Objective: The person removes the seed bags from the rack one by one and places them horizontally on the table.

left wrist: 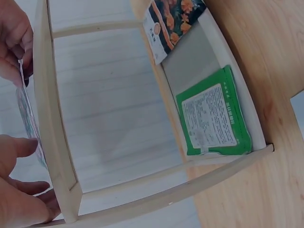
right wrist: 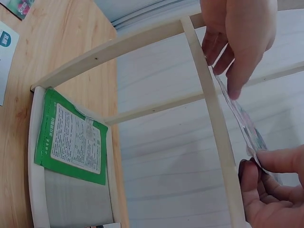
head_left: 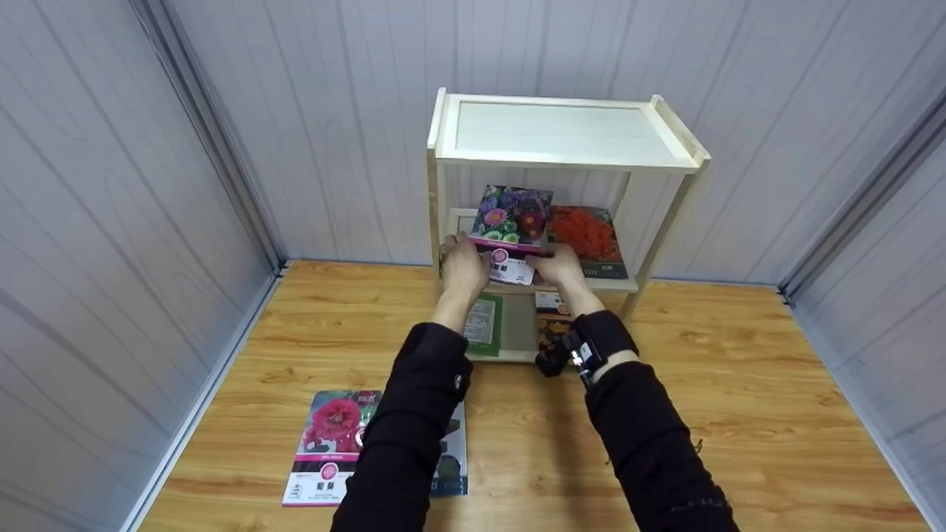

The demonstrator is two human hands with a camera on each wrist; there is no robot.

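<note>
A flower seed packet (head_left: 510,216) with purple and pink blooms leans on the middle shelf of a small wooden rack (head_left: 562,133). My right hand (head_left: 559,266) pinches its lower right edge between thumb and fingers; the right wrist view shows this grip. At the packet's left side is my left hand (head_left: 464,267), its thumb against the packet and its other fingers loosely bent by the shelf edge. Beside the right hand, a red-flowered packet (head_left: 587,238) rests on the same shelf. My hands partly cover the purple packet's lower part.
On the lower shelf lie a green packet (left wrist: 213,114) and an orange-flowered packet (left wrist: 175,21). A pink-flowered packet (head_left: 325,447) and another packet (head_left: 452,462), partly behind my left sleeve, lie on the wooden surface. Pale panel walls (head_left: 355,133) stand around.
</note>
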